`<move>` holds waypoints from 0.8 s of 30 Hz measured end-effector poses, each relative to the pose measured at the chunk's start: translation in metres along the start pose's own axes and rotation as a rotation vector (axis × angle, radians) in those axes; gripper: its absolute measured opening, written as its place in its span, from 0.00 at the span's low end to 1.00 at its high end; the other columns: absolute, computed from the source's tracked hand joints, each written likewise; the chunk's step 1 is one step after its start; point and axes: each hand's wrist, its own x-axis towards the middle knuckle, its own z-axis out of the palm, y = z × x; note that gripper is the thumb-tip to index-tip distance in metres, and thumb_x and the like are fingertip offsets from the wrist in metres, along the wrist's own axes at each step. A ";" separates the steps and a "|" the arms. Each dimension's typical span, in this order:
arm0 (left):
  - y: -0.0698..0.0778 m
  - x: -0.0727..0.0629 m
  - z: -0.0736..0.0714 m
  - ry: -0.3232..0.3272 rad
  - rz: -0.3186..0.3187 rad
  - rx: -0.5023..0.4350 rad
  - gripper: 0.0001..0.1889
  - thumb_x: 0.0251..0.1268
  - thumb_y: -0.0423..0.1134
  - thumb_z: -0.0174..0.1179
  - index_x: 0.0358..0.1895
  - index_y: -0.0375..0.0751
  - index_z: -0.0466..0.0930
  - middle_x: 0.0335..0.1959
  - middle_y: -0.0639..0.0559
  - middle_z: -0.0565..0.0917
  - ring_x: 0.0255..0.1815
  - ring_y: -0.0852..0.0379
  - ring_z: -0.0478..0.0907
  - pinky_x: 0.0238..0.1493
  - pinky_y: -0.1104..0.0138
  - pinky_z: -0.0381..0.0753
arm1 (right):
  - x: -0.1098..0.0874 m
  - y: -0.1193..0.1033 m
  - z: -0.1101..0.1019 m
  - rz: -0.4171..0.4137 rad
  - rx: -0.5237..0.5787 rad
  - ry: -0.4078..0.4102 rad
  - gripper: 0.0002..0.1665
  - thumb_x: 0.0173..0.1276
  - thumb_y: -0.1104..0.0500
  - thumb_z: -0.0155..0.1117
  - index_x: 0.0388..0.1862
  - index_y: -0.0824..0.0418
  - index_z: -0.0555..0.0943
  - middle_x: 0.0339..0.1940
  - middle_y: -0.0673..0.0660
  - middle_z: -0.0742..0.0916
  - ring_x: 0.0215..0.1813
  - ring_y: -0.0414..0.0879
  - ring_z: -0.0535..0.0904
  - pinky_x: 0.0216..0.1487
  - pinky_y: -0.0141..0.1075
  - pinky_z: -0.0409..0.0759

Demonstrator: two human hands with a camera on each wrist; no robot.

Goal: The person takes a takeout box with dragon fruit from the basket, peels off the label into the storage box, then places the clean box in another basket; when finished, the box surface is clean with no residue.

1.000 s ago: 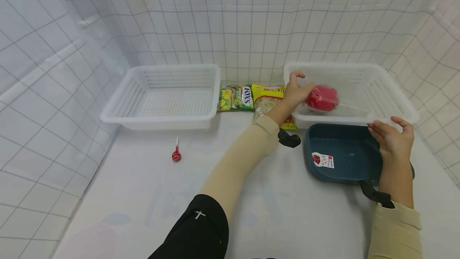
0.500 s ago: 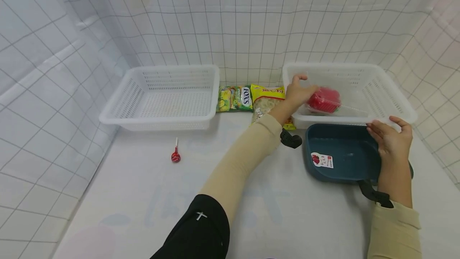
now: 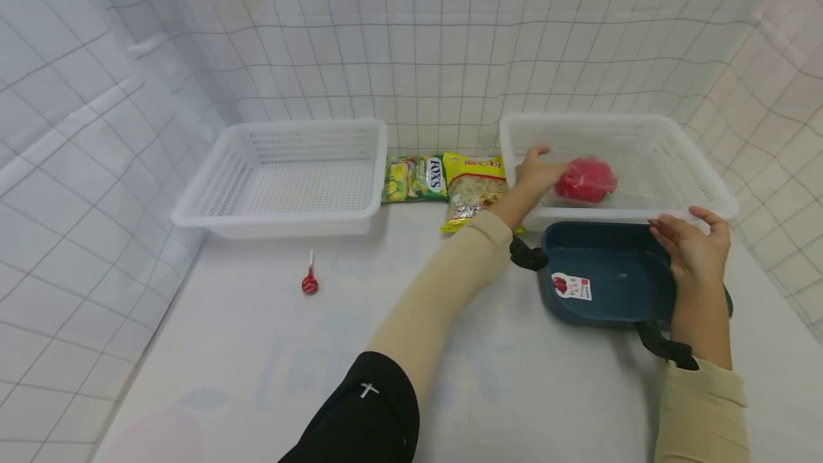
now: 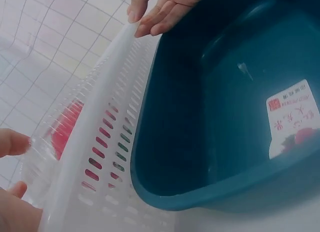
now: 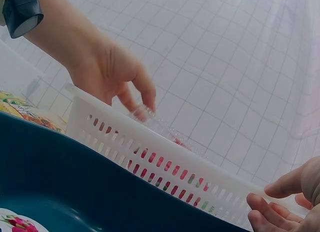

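In the head view my left hand [image 3: 539,176] reaches into the right white basket [image 3: 684,163]. Its thumb and fingers pinch the left end of a clear plastic box with red contents [image 3: 586,181]. The left wrist view shows the fingertips on the clear plastic, just behind the basket wall [image 4: 107,107]. My right hand [image 3: 694,249] pinches the front rim of that basket near its right corner, thumb on one side and fingers on the other. Below this hand lies a dark teal basin [image 3: 617,270] with a strawberry-picture label [image 3: 571,286].
Another white basket [image 3: 276,220] stands at the left. Between the baskets lie a green candy bag [image 3: 414,178] and a yellow snack bag [image 3: 472,188]. A red lollipop [image 3: 310,283] lies on the white table. A grid-patterned sheet [image 3: 444,41] rises behind.
My left hand and the plastic box have moved slightly right and lower inside the basket. The right hand keeps its grip on the rim. The whole head view has shifted a little.
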 end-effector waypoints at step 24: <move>-0.003 -0.002 -0.001 -0.082 -0.023 0.076 0.34 0.62 0.44 0.62 0.71 0.48 0.63 0.66 0.48 0.69 0.64 0.52 0.65 0.57 0.57 0.72 | -0.001 -0.002 -0.001 0.010 0.000 -0.025 0.34 0.57 0.83 0.62 0.48 0.54 0.60 0.19 0.62 0.83 0.20 0.51 0.84 0.24 0.38 0.83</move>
